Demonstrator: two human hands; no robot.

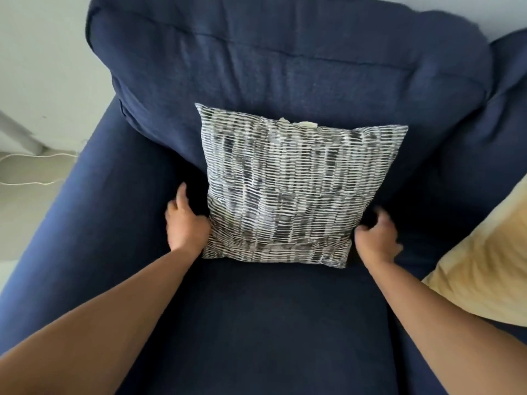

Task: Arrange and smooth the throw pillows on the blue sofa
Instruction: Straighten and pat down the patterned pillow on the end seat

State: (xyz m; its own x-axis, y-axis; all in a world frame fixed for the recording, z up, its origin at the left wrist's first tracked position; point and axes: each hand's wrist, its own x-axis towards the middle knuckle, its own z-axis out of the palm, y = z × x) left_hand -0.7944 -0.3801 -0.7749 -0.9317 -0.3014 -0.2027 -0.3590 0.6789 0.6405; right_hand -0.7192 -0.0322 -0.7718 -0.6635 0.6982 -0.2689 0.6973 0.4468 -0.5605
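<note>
Patterned pillow (pixel 288 189): centre of the frame, standing on the sofa seat (pixel 256 323), tilted back against the back cushion (pixel 285 58).
Pillow edges: four straight sides, pointed corners; the bottom edge rests on the seat; a small pale tag (pixel 306 124) sticks up from the top edge.
Pillow cover: thin fabric, dark grey dashes in white-lined rows; creased and folded across the lower part.
Left hand (pixel 186 223): against the pillow's lower left edge, thumb pointing up; its fingers are hidden, so a grip cannot be confirmed.
Right hand (pixel 376 240): at the pillow's lower right corner, thumb touching the edge, fingers curled but blurred; a grip cannot be confirmed.
Open room: bare seat lies in front of the pillow and on both sides of it.
Sofa: dark blue woven fabric, plump rounded cushions; the wide armrest (pixel 85 209) runs down the left of the frame.
Yellow pillow (pixel 484 266): right edge of the frame, soft and wrinkled, well apart from the patterned pillow.
Floor: pale, upper left, with a thin white cord (pixel 37 183) lying on it.
</note>
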